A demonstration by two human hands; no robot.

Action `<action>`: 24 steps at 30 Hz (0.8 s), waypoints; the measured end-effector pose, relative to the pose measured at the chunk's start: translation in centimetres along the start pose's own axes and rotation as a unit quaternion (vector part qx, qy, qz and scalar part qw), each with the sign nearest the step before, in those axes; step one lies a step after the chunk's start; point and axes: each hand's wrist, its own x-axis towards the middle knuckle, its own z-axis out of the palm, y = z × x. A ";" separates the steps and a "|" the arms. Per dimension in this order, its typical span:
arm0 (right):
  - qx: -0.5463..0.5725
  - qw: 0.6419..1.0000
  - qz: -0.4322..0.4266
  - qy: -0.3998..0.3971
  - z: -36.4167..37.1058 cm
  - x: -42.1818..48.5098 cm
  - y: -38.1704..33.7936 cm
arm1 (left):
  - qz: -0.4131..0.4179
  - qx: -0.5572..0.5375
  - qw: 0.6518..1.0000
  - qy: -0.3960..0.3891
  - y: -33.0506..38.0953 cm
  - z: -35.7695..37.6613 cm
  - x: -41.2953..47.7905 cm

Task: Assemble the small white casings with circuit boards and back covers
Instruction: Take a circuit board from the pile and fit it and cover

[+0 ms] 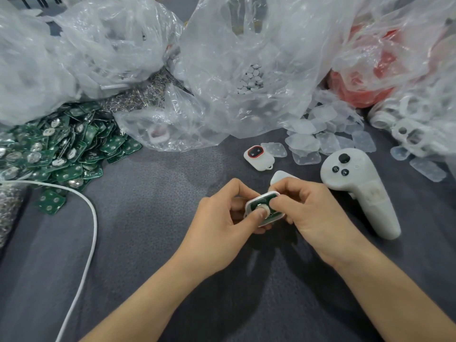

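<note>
Snugly, a green circuit board (253, 206) fills the white casing (262, 195).

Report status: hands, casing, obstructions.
Left hand and right hand grip white casing. Left thumb presses circuit board inside, back uncovered. Controller beside right hand, not blocking.

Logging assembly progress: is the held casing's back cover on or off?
Off: the green circuit board lies exposed inside the white casing.

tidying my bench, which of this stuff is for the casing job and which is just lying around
For the job: white casing in hand, circuit board inside it, circuit board pile, translucent plastic parts, finished unit.
Lying about: white controller, white cable.
</note>
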 end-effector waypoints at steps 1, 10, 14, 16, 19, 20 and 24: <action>0.000 1.000 0.000 -0.001 0.0 0.0 0.1 | -0.001 0.000 1.000 0.004 0.0 -0.1 0.1; 0.043 0.999 0.012 -0.021 -0.2 -0.1 0.1 | -0.038 -0.140 0.988 0.052 0.7 0.0 0.5; 0.029 1.000 0.005 0.002 0.0 -0.2 0.1 | -0.044 -0.142 0.987 0.055 0.6 0.2 0.5; 0.047 0.999 0.000 0.019 0.2 -0.2 0.2 | -0.032 -0.130 0.990 0.049 0.5 0.4 0.3; 0.073 0.997 -0.004 0.030 0.3 -0.2 0.1 | -0.012 -0.110 0.993 0.051 0.3 0.6 0.1; 0.070 0.997 -0.010 0.028 0.2 -0.2 0.1 | -0.011 -0.110 0.992 0.056 0.4 0.6 0.1; 0.060 0.998 -0.015 -0.003 0.0 -0.1 0.2 | -0.023 -0.130 0.989 0.066 0.5 0.0 0.5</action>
